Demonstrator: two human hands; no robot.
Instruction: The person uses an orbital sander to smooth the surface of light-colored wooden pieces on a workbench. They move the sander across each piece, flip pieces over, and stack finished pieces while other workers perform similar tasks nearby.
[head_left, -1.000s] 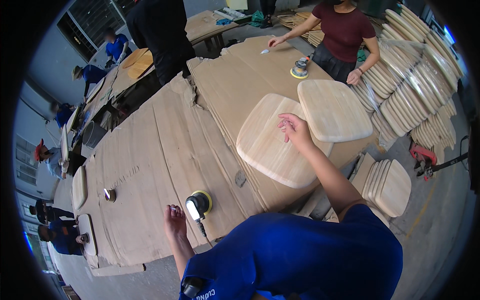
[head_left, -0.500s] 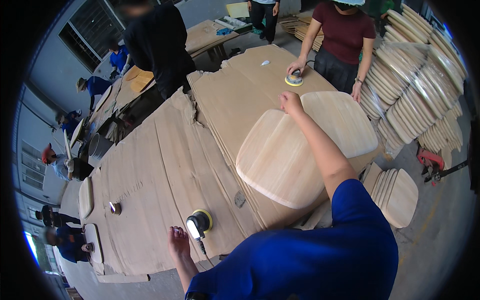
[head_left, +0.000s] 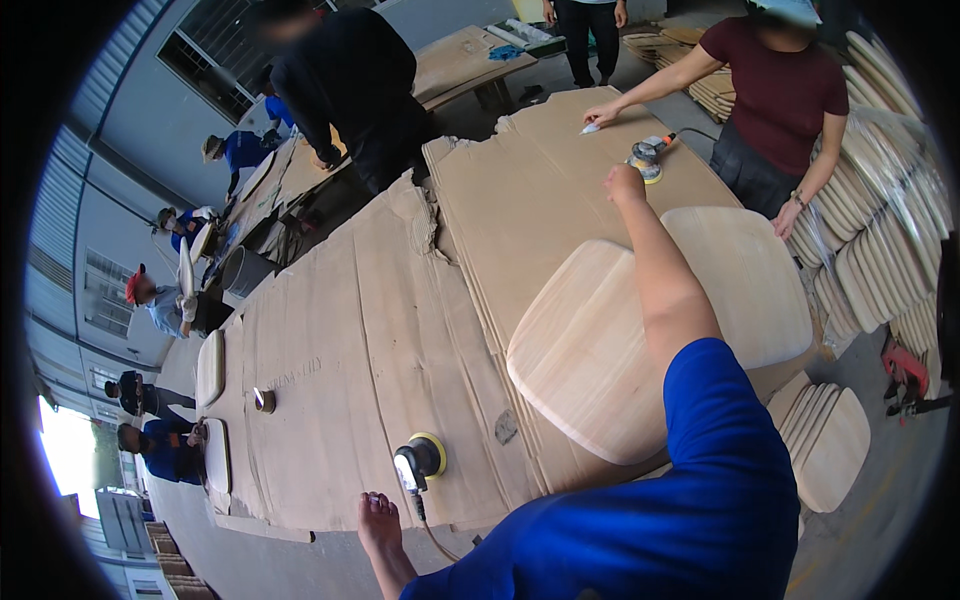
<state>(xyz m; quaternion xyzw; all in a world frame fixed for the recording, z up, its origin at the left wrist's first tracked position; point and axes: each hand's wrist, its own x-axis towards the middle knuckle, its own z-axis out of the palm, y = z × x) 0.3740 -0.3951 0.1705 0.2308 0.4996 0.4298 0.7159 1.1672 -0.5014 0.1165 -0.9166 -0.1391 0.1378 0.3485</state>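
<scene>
A pale wooden board with rounded corners lies on the cardboard-covered table in front of me. My right hand is closed above its far edge, and anything inside the fingers is hidden. My right forearm crosses over the board. A second wooden board lies against it on the right. My left hand hangs by the table's near edge, its fingers loosely bent and nothing seen in them. Close to it rests a disc sander with a yellow pad. Another sander lies just beyond my right hand.
Cardboard covers the table. Across it, a person in a maroon shirt touches a small white object and the second board. A small round container stands left. Stacked boards stand at right; several people work behind.
The view has shifted, so the scene sits lower and farther right. The person opposite has let go of the sander and reached to the small white object. My right hand stays above the board's far edge.
</scene>
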